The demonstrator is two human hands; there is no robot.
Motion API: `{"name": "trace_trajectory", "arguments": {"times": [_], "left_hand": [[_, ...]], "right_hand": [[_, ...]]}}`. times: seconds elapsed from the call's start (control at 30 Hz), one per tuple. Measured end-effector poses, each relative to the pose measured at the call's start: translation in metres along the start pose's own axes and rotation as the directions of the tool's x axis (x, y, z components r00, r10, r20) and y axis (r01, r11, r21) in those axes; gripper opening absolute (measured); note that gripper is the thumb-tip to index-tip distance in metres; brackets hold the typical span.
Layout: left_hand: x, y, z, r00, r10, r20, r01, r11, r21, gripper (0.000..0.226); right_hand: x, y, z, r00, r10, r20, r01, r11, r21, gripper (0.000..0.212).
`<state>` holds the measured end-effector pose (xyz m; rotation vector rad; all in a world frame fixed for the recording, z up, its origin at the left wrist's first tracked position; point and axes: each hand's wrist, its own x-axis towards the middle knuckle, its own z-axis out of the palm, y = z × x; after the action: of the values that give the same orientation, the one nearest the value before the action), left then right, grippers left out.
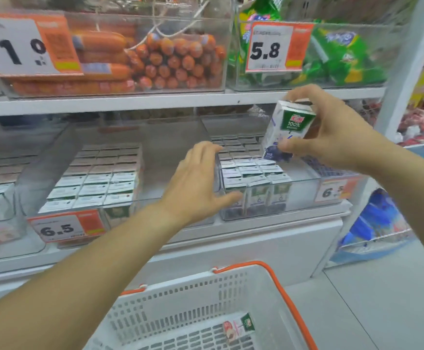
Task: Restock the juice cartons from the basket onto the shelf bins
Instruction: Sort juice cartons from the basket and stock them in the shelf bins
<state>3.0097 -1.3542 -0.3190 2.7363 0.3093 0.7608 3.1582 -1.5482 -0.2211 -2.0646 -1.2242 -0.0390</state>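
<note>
It was a shop, a grocery aisle. White metal shelves (120, 103) carried clear plastic bins (155, 137) of small juice cartons (97, 180), orange sausages (170, 64) and green snack packets (344, 54), each fronted by an orange-and-white price card (276, 48). A white plastic shopping basket with orange handles (231, 286) stood below.

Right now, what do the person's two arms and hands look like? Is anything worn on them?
Both forearms are bare up to the frame edge, with no sleeve in view. The left hand and the right hand wear no glove, and no ring, watch or bracelet shows on the fingers or wrists. No markings are visible.
</note>
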Motion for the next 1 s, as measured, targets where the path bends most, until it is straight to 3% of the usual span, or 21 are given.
{"name": "trace_trajectory", "arguments": {"times": [0.07,0.17,0.3,0.4,0.53,0.7,0.8,1.0], "left_hand": [[0.014,-0.001,0.017,0.992,-0.021,0.122,0.012,0.997,0.078,0.114],[0.023,-0.007,0.037,0.993,-0.027,0.116,0.015,0.995,0.102,0.124],[0.021,-0.01,0.047,0.999,-0.004,0.043,-0.006,0.975,0.223,0.118],[0.018,-0.01,0.051,1.0,0.019,0.0,-0.017,0.929,0.37,0.113],[0.019,-0.015,0.057,0.999,0.031,-0.018,-0.022,0.92,0.391,0.113],[0.018,-0.015,0.057,0.999,0.022,-0.04,-0.005,0.924,0.383,0.113],[0.018,-0.014,0.057,0.999,0.018,-0.045,0.0,0.927,0.376,0.112],[0.018,-0.014,0.058,1.0,0.0,-0.023,0.009,0.924,0.383,0.113]], "right_hand": [[0.004,0.03,-0.006,0.997,0.065,-0.035,-0.068,0.994,-0.085,0.059],[0.023,0.074,-0.003,0.993,0.12,-0.02,-0.121,0.99,-0.076,0.059],[0.076,0.123,0.013,0.982,0.189,-0.024,-0.19,0.963,-0.191,0.072],[0.116,0.151,0.039,0.983,0.18,-0.043,-0.185,0.966,-0.182,0.061],[0.158,0.173,0.052,0.96,0.281,0.012,-0.274,0.943,-0.188,0.056],[0.179,0.19,0.039,0.962,0.237,0.134,-0.195,0.944,-0.266,0.057],[0.176,0.189,0.043,0.965,0.237,0.115,-0.189,0.928,-0.32,0.053],[0.17,0.187,0.101,0.968,0.251,0.016,-0.237,0.934,-0.269,0.052]]}}
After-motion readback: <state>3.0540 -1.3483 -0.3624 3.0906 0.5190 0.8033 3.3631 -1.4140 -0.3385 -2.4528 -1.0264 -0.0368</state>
